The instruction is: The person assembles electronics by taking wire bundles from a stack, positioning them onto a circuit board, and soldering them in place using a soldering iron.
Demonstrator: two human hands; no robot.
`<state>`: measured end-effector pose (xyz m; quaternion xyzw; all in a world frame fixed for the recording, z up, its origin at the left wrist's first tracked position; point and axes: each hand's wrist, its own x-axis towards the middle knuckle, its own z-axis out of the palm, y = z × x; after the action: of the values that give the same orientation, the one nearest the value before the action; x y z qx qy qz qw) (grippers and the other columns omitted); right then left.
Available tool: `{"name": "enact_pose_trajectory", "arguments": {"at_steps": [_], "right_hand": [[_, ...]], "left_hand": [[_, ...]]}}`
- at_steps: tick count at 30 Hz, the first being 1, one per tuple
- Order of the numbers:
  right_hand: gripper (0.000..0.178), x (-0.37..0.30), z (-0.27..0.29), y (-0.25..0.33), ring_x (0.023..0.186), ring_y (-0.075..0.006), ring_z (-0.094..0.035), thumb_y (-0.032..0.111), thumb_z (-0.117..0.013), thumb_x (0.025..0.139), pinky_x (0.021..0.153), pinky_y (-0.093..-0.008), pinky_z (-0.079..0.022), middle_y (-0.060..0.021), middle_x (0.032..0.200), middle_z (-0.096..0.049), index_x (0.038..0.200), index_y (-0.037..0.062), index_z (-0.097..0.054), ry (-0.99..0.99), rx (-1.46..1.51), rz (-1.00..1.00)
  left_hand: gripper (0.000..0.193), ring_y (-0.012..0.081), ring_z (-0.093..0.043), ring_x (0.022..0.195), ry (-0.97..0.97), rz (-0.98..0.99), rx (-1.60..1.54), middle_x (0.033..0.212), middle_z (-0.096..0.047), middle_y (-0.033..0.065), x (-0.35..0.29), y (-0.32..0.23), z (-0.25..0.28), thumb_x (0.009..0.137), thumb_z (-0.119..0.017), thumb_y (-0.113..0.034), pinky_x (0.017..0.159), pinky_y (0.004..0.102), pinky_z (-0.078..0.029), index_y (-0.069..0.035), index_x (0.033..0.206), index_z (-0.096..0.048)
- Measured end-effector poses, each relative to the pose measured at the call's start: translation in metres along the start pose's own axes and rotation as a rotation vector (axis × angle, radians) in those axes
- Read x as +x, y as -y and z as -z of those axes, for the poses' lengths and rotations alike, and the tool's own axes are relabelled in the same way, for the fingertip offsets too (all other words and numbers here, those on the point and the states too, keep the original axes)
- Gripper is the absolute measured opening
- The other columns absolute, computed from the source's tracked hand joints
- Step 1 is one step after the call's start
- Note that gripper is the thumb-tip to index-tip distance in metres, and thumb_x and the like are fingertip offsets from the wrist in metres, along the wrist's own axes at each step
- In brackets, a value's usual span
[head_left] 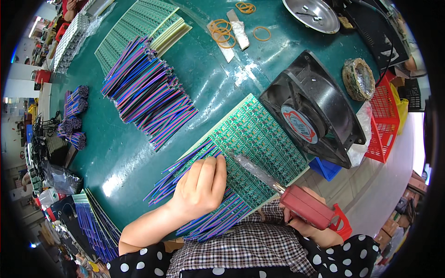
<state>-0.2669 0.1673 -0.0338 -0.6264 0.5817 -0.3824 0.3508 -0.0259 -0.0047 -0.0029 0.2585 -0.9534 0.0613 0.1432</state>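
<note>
A green circuit board panel [266, 143] lies tilted in front of me, with rows of small parts. Blue, purple and black wires [215, 221] stick out from its near left side. My left hand [200, 183] rests over these wires, its fingertips pinched on a wire end at the board. The wire's tip is hidden under the fingers. In my right hand [299, 226] is a red soldering gun [306, 206], its wrapped barrel slanting over the panel. Its tip points at the spot beside my left fingertips; I cannot tell whether it touches.
A large pile of cut wires [148, 92] lies at upper left, by stacked circuit boards [134, 28]. A black fan [315, 106] stands against the panel's right side. Rubber bands [223, 33], a metal dish [313, 14], a tape roll [358, 78] and a red basket [384, 123] lie around.
</note>
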Motion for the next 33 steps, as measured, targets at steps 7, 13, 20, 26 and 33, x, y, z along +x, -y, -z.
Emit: {"name": "enact_pose_trajectory", "arguments": {"at_steps": [7, 13, 20, 26, 33], "right_hand": [[0.072, 0.007, -0.001, 0.007, 0.073, -0.0239, -0.070, 0.033, -0.083, 0.072, 0.065, -0.0300, -0.056, -0.0135, 0.093, -0.070, 0.121, -0.0098, -0.054, -0.008, -0.010, 0.054], [0.072, -0.001, -0.005, 0.001, 0.075, -0.0243, -0.071, 0.034, -0.083, 0.072, 0.065, -0.0299, -0.056, -0.0137, 0.093, -0.070, 0.122, -0.0092, -0.054, 0.012, 0.118, -0.035], [0.073, -0.004, -0.002, 0.003, 0.074, -0.0236, -0.071, 0.036, -0.081, 0.073, 0.066, -0.0301, -0.057, -0.0126, 0.091, -0.070, 0.122, -0.0093, -0.053, 0.028, -0.010, 0.052], [0.073, -0.011, -0.003, 0.002, 0.072, -0.0223, -0.071, 0.034, -0.082, 0.073, 0.064, -0.0295, -0.056, -0.0116, 0.089, -0.070, 0.123, -0.0100, -0.053, 0.017, 0.186, -0.126], [0.075, 0.002, -0.001, 0.008, 0.072, -0.0221, -0.070, 0.032, -0.083, 0.071, 0.065, -0.0288, -0.055, -0.0112, 0.091, -0.070, 0.125, -0.0096, -0.052, 0.002, -0.020, 0.023]], "left_hand": [[0.030, 0.0214, -0.060, 0.072, 0.004, 0.026, -0.020, 0.089, -0.058, 0.0130, 0.001, -0.005, 0.000, 0.071, -0.064, 0.000, 0.058, 0.0272, -0.050, 0.008, 0.099, -0.065], [0.020, 0.0181, -0.060, 0.071, 0.016, -0.053, 0.073, 0.082, -0.060, 0.0116, 0.005, -0.002, 0.003, 0.074, -0.065, -0.001, 0.058, 0.0224, -0.051, 0.009, 0.091, -0.066], [0.029, 0.0207, -0.060, 0.073, 0.069, -0.080, 0.113, 0.089, -0.059, 0.0143, 0.005, -0.005, 0.003, 0.070, -0.064, -0.001, 0.059, 0.0261, -0.050, 0.010, 0.097, -0.065], [0.019, 0.0182, -0.058, 0.072, 0.053, -0.127, 0.109, 0.080, -0.058, 0.0105, 0.006, -0.002, 0.005, 0.072, -0.067, 0.001, 0.057, 0.0212, -0.050, 0.010, 0.089, -0.066], [0.025, 0.0184, -0.059, 0.072, 0.054, -0.123, 0.083, 0.084, -0.058, 0.0109, 0.004, -0.003, 0.004, 0.071, -0.066, 0.000, 0.058, 0.0231, -0.050, 0.010, 0.093, -0.066]]}}
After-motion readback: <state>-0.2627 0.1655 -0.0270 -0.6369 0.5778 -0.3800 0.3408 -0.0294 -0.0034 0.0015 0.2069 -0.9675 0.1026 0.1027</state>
